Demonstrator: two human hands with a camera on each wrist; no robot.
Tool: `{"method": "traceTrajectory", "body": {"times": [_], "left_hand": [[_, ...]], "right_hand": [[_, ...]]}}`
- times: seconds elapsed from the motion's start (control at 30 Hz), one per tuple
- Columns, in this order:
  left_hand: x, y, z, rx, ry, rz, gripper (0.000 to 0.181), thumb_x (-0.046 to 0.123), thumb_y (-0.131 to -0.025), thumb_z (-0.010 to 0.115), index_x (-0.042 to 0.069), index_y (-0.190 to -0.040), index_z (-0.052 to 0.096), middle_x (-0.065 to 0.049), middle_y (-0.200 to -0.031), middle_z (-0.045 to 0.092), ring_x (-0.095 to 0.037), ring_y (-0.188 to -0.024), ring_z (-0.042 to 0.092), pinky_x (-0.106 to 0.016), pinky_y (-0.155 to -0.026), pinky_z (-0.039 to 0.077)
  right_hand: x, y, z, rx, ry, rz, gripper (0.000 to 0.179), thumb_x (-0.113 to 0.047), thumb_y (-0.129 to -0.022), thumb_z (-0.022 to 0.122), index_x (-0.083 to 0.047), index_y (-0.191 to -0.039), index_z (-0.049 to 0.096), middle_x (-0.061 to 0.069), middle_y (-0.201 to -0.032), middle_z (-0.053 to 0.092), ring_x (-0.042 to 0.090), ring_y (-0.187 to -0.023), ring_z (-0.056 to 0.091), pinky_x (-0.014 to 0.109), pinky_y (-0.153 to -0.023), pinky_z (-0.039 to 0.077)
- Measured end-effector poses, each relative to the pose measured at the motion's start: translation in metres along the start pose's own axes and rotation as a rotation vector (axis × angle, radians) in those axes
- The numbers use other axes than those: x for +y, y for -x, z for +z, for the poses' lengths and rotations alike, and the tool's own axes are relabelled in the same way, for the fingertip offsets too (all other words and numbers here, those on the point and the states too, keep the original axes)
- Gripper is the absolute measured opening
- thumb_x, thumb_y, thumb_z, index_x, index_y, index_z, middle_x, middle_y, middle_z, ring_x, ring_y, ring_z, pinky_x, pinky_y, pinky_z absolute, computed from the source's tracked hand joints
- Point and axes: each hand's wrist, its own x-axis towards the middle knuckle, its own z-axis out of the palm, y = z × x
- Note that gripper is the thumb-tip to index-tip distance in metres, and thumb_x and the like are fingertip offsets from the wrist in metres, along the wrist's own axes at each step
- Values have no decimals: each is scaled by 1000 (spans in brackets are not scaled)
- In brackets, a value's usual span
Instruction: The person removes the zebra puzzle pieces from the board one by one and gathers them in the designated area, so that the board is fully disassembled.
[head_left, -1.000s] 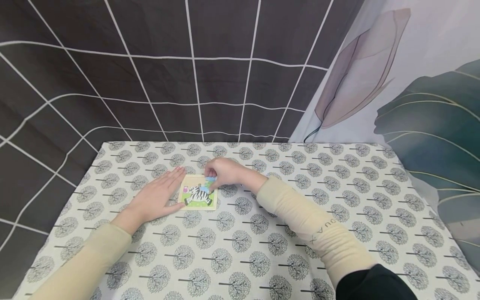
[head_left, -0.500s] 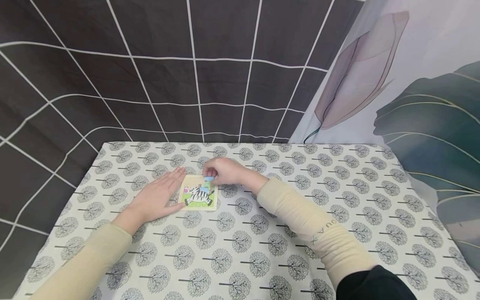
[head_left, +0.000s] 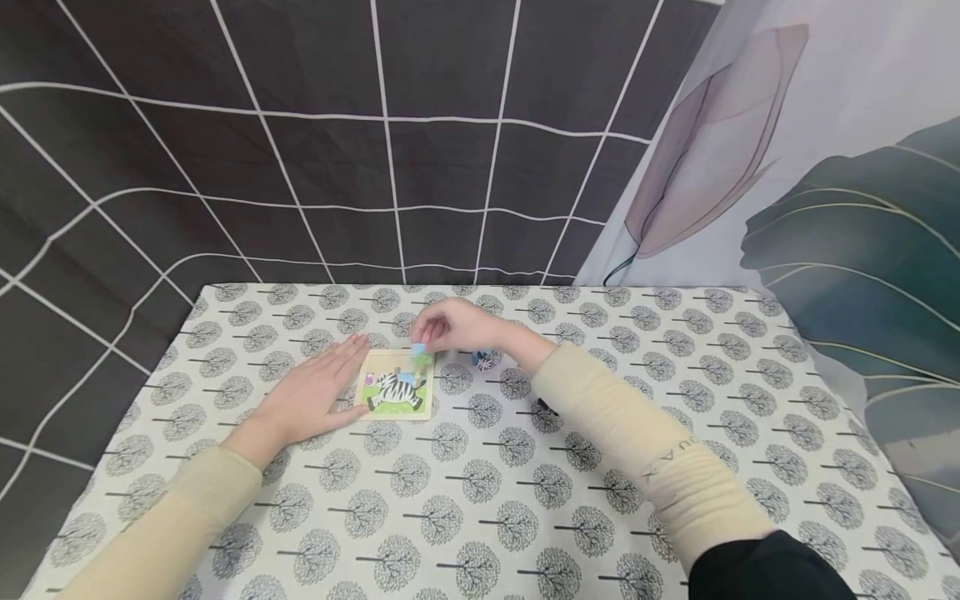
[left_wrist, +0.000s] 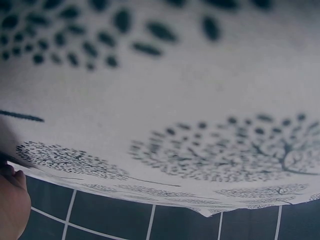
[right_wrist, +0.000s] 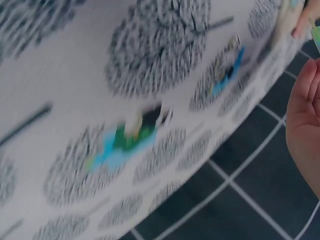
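Note:
A small wooden zebra jigsaw puzzle [head_left: 396, 392] lies in its light frame on the cloth, with bare wood showing along its top. My left hand [head_left: 315, 392] rests beside the puzzle's left edge, fingers straight and thumb at the lower left corner. Over the upper right corner, my right hand [head_left: 453, 325] pinches a blue and green puzzle piece [head_left: 422, 358], which looks tilted up from the frame. In the right wrist view that piece shows only partly at the edge, above the curled right hand [right_wrist: 306, 115]. The left wrist view catches just a bit of the left hand [left_wrist: 12, 205].
Loose puzzle pieces lie right of the frame: one blue and black piece [head_left: 482, 360] under the right wrist, and another blue and green piece [right_wrist: 127, 140] in the right wrist view. A tree-print cloth [head_left: 480, 517] covers the table; a dark gridded curtain [head_left: 442, 158] hangs behind.
My right hand has risen slightly away from the frame, with the blue and green puzzle piece pinched in it. A loose piece now shows beneath the right wrist. The left hand stays put.

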Motion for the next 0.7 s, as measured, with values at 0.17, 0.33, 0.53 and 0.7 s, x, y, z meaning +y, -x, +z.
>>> {"method": "traceTrajectory", "body": {"times": [0.17,0.33,0.53,0.7], "left_hand": [[0,0,0,7,-2,11,95,58,-102,57,-5,-165,25,-21,-175,24,-39,-163,26,-50,-135,27],[-1,0,1,4,-6,11,95,57,-102,57,-6,-165,25,-21,-175,24,-39,-163,26,-51,-134,28],[0,0,1,5,4,8,95,57,-101,58,-5,-165,25,-21,-176,23,-39,-163,26,-52,-134,28],[1,1,0,6,13,4,94,56,-101,58,-5,-165,26,-21,-175,23,-40,-163,26,-53,-134,28]], "right_hand": [[7,18,-24,11,-4,8,20,5,-91,75,3,-112,75,16,-105,76,17,-95,70,23,-91,62],[23,45,-49,-9,13,63,19,3,-92,74,3,-111,75,15,-105,77,16,-95,71,26,-91,63],[46,86,-72,3,8,180,20,1,-94,74,4,-114,75,16,-106,78,16,-96,73,29,-95,64],[67,118,-86,10,-6,251,21,-2,-96,73,5,-116,73,17,-108,77,18,-99,72,33,-99,63]]}}
